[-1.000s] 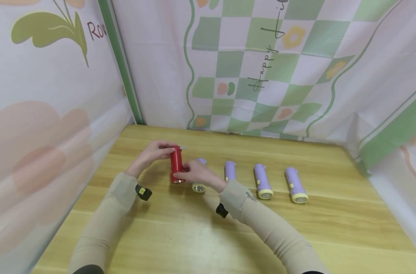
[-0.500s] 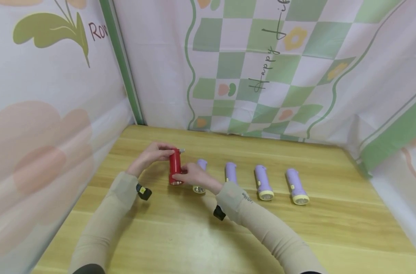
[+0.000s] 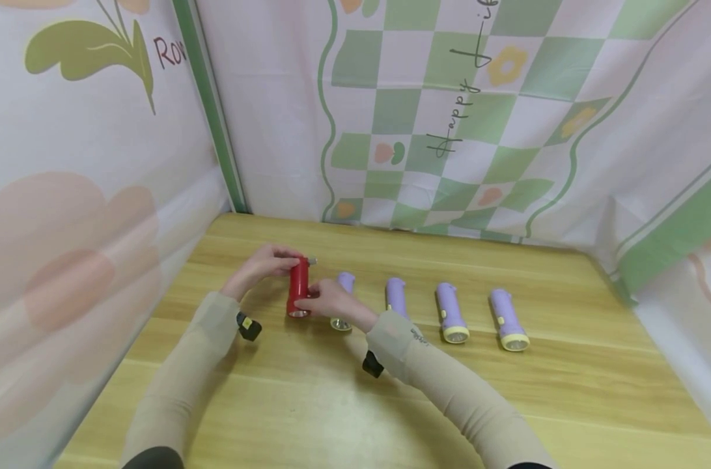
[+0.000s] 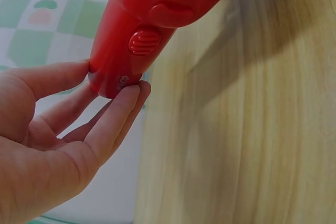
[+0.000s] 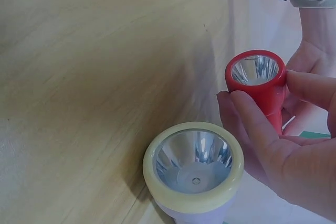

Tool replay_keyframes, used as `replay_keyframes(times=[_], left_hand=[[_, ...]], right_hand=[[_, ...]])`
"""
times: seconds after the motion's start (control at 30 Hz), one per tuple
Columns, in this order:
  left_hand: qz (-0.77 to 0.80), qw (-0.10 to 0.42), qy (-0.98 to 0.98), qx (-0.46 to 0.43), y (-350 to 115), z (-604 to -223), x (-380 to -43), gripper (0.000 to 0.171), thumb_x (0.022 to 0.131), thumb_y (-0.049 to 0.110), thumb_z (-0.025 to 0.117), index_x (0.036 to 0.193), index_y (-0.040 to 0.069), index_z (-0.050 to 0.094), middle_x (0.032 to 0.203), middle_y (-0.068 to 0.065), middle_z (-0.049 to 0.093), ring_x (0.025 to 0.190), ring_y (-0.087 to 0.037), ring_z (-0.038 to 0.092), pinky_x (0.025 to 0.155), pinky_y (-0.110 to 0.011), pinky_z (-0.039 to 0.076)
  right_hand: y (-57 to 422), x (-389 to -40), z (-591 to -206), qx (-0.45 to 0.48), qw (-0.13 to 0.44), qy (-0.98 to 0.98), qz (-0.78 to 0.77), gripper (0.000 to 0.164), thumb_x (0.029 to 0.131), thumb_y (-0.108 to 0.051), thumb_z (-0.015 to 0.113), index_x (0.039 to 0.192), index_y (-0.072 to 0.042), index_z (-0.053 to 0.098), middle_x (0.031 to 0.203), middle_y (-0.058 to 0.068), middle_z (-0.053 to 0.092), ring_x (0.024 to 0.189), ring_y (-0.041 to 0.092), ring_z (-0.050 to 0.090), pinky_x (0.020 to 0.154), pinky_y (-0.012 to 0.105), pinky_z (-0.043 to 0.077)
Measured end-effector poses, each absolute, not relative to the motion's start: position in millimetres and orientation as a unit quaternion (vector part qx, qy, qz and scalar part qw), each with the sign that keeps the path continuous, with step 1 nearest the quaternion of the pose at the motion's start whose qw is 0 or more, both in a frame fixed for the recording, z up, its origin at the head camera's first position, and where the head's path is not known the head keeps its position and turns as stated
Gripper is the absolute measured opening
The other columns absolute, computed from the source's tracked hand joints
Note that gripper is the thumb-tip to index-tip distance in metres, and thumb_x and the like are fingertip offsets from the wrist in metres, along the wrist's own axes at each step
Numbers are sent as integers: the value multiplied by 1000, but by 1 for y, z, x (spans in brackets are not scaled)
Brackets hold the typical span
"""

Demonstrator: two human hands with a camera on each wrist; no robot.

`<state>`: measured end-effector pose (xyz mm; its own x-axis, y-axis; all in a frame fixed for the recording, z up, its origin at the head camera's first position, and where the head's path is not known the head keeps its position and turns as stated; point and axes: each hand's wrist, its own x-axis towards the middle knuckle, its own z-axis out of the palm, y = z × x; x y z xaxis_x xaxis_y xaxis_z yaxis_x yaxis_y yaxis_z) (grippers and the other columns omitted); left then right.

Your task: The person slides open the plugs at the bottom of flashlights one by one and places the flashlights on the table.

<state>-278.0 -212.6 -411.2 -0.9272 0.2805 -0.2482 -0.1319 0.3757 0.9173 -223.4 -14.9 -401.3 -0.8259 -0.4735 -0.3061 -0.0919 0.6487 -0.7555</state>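
A red flashlight [image 3: 299, 283] is held between both hands at the left of the table, its lens end toward the person. My left hand [image 3: 271, 261] pinches its tail end between thumb and fingers, as the left wrist view also shows. A ribbed switch [image 4: 144, 42] sits on its barrel. A small silvery piece [image 3: 312, 261] sticks out beside the tail. My right hand [image 3: 334, 301] grips the lens head [image 5: 256, 72] with thumb and fingertips. Just right of it, partly behind the right hand, lies a purple flashlight [image 3: 341, 324] with a cream lens ring [image 5: 193, 201].
More purple flashlights lie in a row to the right: one [image 3: 396, 296] partly behind the right sleeve, then another [image 3: 449, 309] and a last one [image 3: 507, 318]. The wooden table [image 3: 308, 404] meets a patterned curtain [image 3: 402, 111] at the back and a cloth wall [image 3: 97, 150] at left.
The red flashlight has shifted slightly left and toward the person, and the right hand has moved with it. Both hands keep their hold; the purple flashlights stay put.
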Motion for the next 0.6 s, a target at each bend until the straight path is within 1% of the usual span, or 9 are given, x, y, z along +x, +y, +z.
replay_keyframes(times=[0.2,0.37,0.6], left_hand=[[546,189,815,37,-211,-416,-282,40,100,15,57,136,-4,55,137,-27,58,117,-34,66,102,-45,54],[545,193,815,37,-210,-420,-284,40,101,14,56,136,-5,54,137,-28,58,110,-30,69,100,-43,56],[549,195,812,44,-209,-423,-286,39,101,11,55,135,-8,53,135,-31,58,104,-27,71,98,-42,57]], right_hand=[[-15,-224,-402,-156,245,880,-376,38,93,-27,68,117,3,66,96,13,73,74,12,61,62,19,49],[-17,-225,-405,-148,249,880,-376,36,93,-26,68,115,2,67,95,12,72,73,12,59,62,18,47],[-19,-226,-408,-146,256,879,-376,31,93,-25,69,110,1,68,88,7,70,70,11,56,60,18,45]])
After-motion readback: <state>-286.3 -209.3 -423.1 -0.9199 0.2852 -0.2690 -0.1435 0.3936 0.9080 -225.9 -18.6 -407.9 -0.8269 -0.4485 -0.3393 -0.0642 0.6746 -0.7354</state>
